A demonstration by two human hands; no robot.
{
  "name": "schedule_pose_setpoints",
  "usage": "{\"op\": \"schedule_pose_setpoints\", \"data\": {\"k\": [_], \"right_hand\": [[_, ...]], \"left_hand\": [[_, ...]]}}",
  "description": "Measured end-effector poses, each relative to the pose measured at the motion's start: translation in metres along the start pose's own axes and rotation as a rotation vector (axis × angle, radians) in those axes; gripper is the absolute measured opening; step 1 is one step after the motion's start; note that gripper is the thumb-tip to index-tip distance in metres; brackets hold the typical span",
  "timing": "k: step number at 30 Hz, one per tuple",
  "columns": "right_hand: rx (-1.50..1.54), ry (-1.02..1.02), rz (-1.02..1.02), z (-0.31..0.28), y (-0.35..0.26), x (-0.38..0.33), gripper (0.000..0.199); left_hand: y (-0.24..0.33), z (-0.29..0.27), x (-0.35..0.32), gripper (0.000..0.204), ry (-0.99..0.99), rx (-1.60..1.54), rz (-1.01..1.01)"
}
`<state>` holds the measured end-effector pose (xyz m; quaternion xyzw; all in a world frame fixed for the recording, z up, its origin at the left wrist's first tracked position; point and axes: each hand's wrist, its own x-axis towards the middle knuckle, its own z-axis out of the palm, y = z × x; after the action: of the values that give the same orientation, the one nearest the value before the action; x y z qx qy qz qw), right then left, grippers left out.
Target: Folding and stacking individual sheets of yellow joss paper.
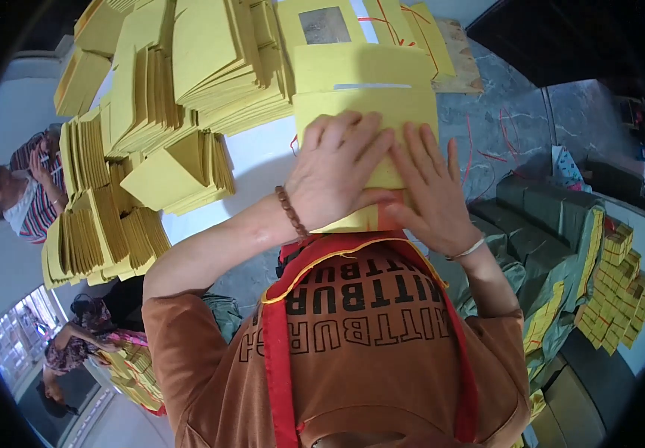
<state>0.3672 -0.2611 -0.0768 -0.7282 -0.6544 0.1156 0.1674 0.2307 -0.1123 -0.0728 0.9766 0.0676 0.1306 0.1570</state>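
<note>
In front of my chest lies a yellow folded card or paper piece (367,67) with a pale slit across its upper part. My left hand (341,160) presses on it from above, fingers spread and slightly bent, a brown bead bracelet at the wrist. Beside it my right hand (436,198) rests flat, fingers stretched, along the right side of the piece. The thumbs come near each other over a red patch (391,215) at the near edge. Neither hand grips anything that I can see.
Stacks of folded yellow card (218,48) crowd the white tabletop (262,160) at left. Red strings (389,30) lie at the far end, more on the grey floor. Dark green wrapped bundles (543,224) and small yellow packs (621,287) stand right. Other people (31,183) are at left.
</note>
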Motion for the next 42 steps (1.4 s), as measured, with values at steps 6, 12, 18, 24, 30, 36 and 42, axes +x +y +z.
{"op": "schedule_pose_setpoints", "data": {"k": [6, 12, 18, 24, 30, 36, 42], "right_hand": [[1.257, 0.213, 0.152, -0.004, 0.035, -0.005, 0.062], [1.357, 0.614, 0.249, 0.0, 0.034, 0.0, 0.057], [1.411, 0.609, 0.279, 0.014, 0.05, -0.007, 0.056], [1.537, 0.616, 0.323, 0.064, 0.102, -0.073, 0.039], [0.791, 0.187, 0.582, 0.122, 0.054, -0.14, 0.033], [1.065, -0.184, 0.381, 0.181, 0.015, -0.115, 0.023], [1.109, -0.445, 0.161, 0.165, -0.036, -0.048, 0.017]], "left_hand": [[0.027, -0.003, 0.005, 0.059, -0.055, 0.591, 0.075], [0.013, -0.012, -0.001, 0.047, 0.158, 0.388, 0.013], [-0.037, -0.063, -0.122, 0.036, 0.459, 0.306, 0.012], [-0.071, -0.044, -0.27, 0.038, 0.532, 0.56, -0.223], [-0.13, -0.042, -0.265, 0.057, 0.267, 0.644, -0.47], [-0.174, -0.015, -0.256, 0.065, 0.026, 0.539, -0.445], [-0.179, -0.005, -0.26, 0.059, -0.044, 0.547, -0.528]]}}
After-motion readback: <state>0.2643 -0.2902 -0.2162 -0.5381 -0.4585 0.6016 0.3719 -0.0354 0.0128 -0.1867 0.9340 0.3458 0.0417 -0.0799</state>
